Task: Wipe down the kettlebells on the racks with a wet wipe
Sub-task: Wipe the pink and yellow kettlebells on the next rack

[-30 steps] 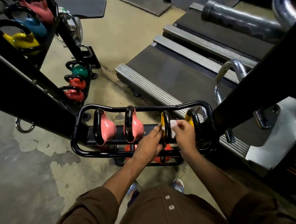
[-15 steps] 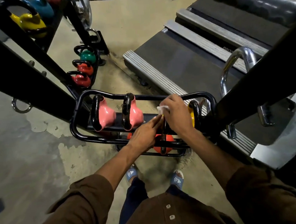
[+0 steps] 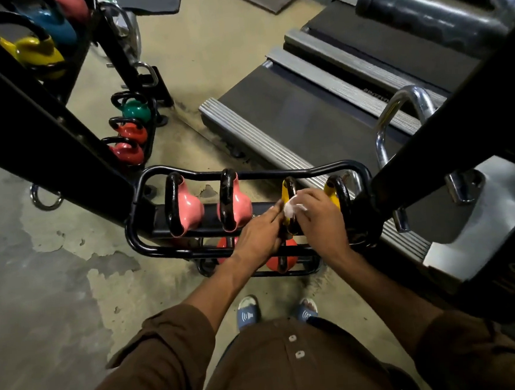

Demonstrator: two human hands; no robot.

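On the low rack [image 3: 264, 174], third from the left, stands the yellow kettlebell [image 3: 285, 190] being cleaned. Its black handle is where the right hand [image 3: 321, 218] works: the fingers are curled round the wipe [image 3: 291, 208], pressing it against the handle's upper part. That is where palms would grip, so it looks a sensible place to rub. The left hand [image 3: 259, 237] lies with fingers fairly straight against the bell's left side and holds nothing. I judge it is there to steady the weight, so it does not rock or turn on the shelf under the rubbing.

All four bells on this tier stand with handles edge-on to the person, leaving only narrow gaps between them. The pink kettlebells [image 3: 191, 211] sit to the left, apart from both hands. A second yellow one [image 3: 331, 190] sits just beside the right hand, close enough that knuckles may knock it. The rack's rail runs round the tier, so wiping low on a body means reaching past it.

Red kettlebells [image 3: 280, 261] sit on the tier below, partly hidden by the wrists. A slanting black post [image 3: 443, 141] crowds the rack's right end, and a treadmill [image 3: 290, 108] lies beyond. Further left another rack holds a green kettlebell [image 3: 136, 110] and more red ones. Whether the pink pair is already wiped cannot be told
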